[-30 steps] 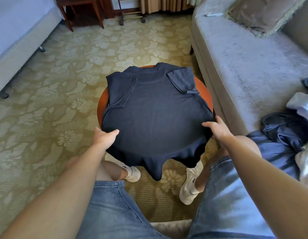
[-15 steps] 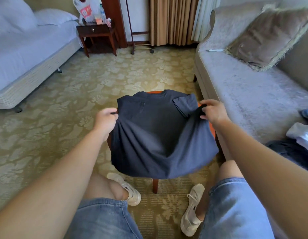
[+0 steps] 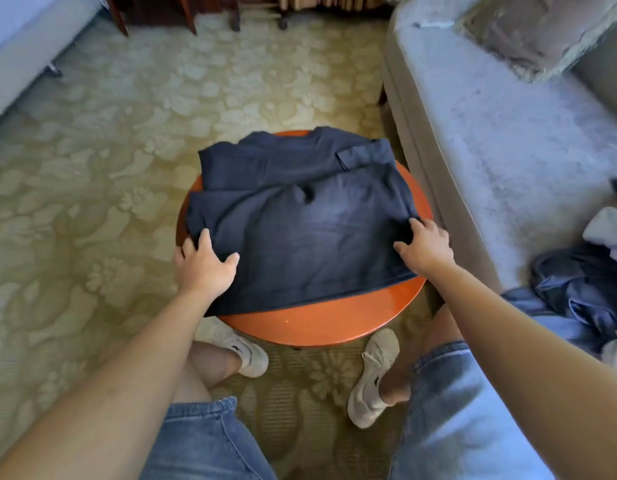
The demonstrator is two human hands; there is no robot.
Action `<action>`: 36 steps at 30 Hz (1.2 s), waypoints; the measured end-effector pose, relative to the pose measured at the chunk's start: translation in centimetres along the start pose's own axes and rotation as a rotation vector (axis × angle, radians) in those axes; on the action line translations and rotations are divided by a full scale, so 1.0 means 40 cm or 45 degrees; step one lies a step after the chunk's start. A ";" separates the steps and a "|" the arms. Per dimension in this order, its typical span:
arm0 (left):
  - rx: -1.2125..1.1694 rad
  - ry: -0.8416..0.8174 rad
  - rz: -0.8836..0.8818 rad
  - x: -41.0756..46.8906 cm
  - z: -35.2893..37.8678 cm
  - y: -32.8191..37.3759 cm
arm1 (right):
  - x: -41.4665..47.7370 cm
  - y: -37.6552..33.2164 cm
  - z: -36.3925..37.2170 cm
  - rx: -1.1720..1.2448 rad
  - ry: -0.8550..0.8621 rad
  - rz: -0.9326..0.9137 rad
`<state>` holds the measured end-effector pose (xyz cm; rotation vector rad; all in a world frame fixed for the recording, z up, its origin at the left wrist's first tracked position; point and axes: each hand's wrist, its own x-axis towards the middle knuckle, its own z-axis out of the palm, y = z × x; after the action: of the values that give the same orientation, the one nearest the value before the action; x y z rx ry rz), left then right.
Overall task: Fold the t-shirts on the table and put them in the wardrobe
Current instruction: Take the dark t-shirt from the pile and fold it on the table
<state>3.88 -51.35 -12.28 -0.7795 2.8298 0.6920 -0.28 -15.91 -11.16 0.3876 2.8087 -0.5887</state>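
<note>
Left hand (image 3: pixel 205 268): fingers spread, pressing the left fold | t-shirt (image 3: pixel 300 220): folded over on round table (image 3: pixel 328 323); judged light, limp, liable to slide on lacquer; take hold at both side edges | right hand (image 3: pixel 426 245): on right edge, pinch not determinable.

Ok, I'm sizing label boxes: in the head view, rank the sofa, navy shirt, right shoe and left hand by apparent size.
1. sofa
2. navy shirt
3. right shoe and left hand: they look alike, so not ranked.
</note>
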 end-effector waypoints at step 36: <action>-0.698 -0.161 -0.103 -0.170 -0.209 0.005 | -0.180 0.011 -0.106 1.079 0.053 0.013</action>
<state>9.64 -51.99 -3.17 -0.8720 2.4935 1.4749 5.80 -15.22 -5.46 0.5531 2.4416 -1.7670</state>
